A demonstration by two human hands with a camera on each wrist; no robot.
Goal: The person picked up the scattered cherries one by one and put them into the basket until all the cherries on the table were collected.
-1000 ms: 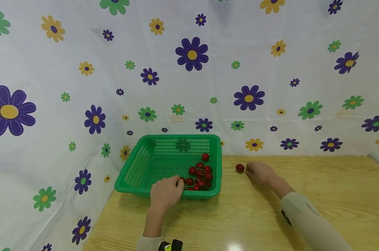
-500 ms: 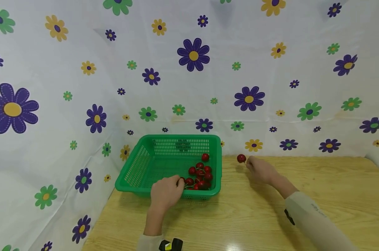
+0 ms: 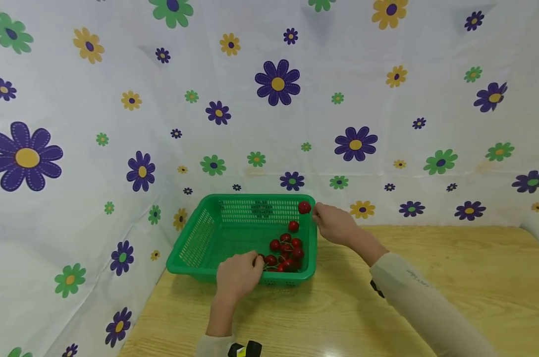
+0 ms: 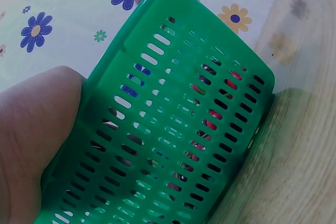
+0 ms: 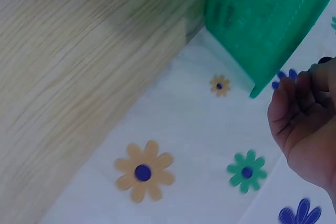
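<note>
A dark red cherry (image 3: 304,207) hangs over the back right corner of the green plastic basket (image 3: 193,233). My right hand (image 3: 336,223) pinches it at its stem side, just outside the basket's right rim; in the right wrist view this hand (image 5: 307,124) has its fingers curled in. Over the basket's near rim my left hand (image 3: 238,275) is curled, gripping it. The left wrist view shows that hand (image 4: 37,124) against the rim, beside the slotted wall (image 4: 173,108). Several cherries (image 3: 286,248) with green stems lie in the right part of the basket, some hidden behind the near wall.
The basket stands on a light wooden table (image 3: 430,277) close to the back wall. A white sheet (image 3: 234,79) printed with purple, green and yellow flowers covers the wall behind and on the left.
My right hand has lifted the cherry off the table and carried it left to the basket's corner. The left hand has stayed on the near rim.
</note>
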